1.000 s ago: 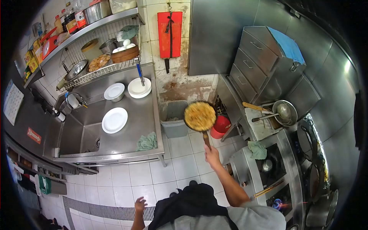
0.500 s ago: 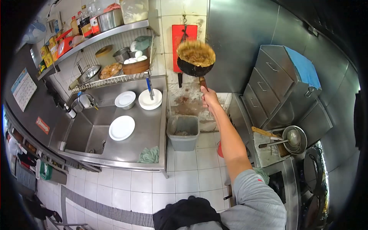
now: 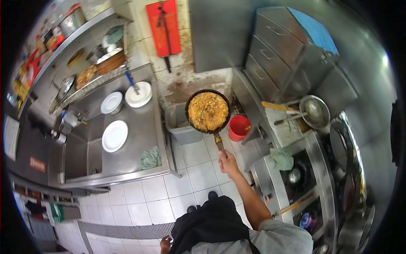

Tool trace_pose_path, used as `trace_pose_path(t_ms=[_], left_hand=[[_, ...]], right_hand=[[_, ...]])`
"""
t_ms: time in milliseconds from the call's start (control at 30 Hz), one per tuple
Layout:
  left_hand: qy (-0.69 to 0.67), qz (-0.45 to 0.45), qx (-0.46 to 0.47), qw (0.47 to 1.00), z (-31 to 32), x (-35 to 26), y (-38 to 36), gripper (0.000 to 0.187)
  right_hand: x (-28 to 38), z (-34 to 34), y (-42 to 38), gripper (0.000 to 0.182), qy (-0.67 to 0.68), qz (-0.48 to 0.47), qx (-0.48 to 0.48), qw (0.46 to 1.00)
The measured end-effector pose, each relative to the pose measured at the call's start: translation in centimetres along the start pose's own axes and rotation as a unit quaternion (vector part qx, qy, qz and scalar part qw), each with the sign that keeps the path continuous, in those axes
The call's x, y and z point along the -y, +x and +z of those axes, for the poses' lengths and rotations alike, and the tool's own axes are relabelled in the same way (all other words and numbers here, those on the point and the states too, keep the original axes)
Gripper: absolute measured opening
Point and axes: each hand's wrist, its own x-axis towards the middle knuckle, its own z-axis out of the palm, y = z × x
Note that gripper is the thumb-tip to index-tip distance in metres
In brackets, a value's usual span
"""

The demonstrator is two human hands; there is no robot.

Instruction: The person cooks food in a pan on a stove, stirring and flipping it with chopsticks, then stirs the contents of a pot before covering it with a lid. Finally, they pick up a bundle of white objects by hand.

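Note:
My right hand (image 3: 228, 164) is closed round the wooden handle of a black frying pan (image 3: 218, 134), held out in front of me above the floor. A round, golden-brown omelette (image 3: 208, 111) with a lumpy surface lies flat in the pan and fills most of it. My left hand (image 3: 166, 244) shows only in part at the bottom edge, beside the black apron (image 3: 211, 226). It hangs low, away from the pan, and its fingers are too small and partly hidden to read.
Beneath the pan stand a grey bin (image 3: 186, 134) and a red bucket (image 3: 240, 128). The steel sink counter (image 3: 137, 158) on the left holds white plates (image 3: 114, 136) and a green cloth (image 3: 151, 158). At right are a stove (image 3: 304, 190), a steel bowl with a ladle (image 3: 313, 111) and drawers (image 3: 270, 53).
The omelette, tilted and blurred above the pan before, now lies flat in it. My right hand has lowered the pan. My left hand has come into view, and the camera view has shifted.

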Motion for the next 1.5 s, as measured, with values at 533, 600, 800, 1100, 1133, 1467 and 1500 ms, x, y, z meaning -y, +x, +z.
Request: trace_pose_path(t_ms=[533,600,800,1100,1133,1467,1500], left_hand=[[0.215,0.089,0.313,0.921,-5.2,-22.6,11.6,0.038],[0.247,0.134,0.341,0.897,-3.0,-24.1,10.5,0.038],[0.25,0.323,0.408,0.816,7.6,-28.5,4.6,0.03],[0.295,0.646,0.4,0.58,29.0,-40.9,-19.9,0.029],[0.292,0.664,0.389,0.568,31.6,-41.4,-21.8,0.028],[0.395,0.652,0.191,0.618,46.8,-41.2,-25.8,0.047],[0.393,0.644,0.162,0.636,46.9,-41.2,-26.4,0.049]], right_hand=[[-14.5,-6.2,-30.9,0.03,0.136,0.052,-0.375,0.915],[-15.8,-8.3,-33.7,0.034,0.157,0.046,-0.455,0.875],[-20.2,-18.9,-39.2,0.03,0.146,-0.008,-0.623,0.768],[-24.7,-34.1,-42.7,0.032,0.213,-0.034,-0.634,0.743],[-25.9,-35.0,-42.6,0.034,0.209,-0.038,-0.623,0.753],[-27.3,-31.3,-47.0,0.051,0.306,0.065,-0.619,0.72],[-28.6,-29.8,-47.5,0.045,0.255,0.089,-0.616,0.74]])
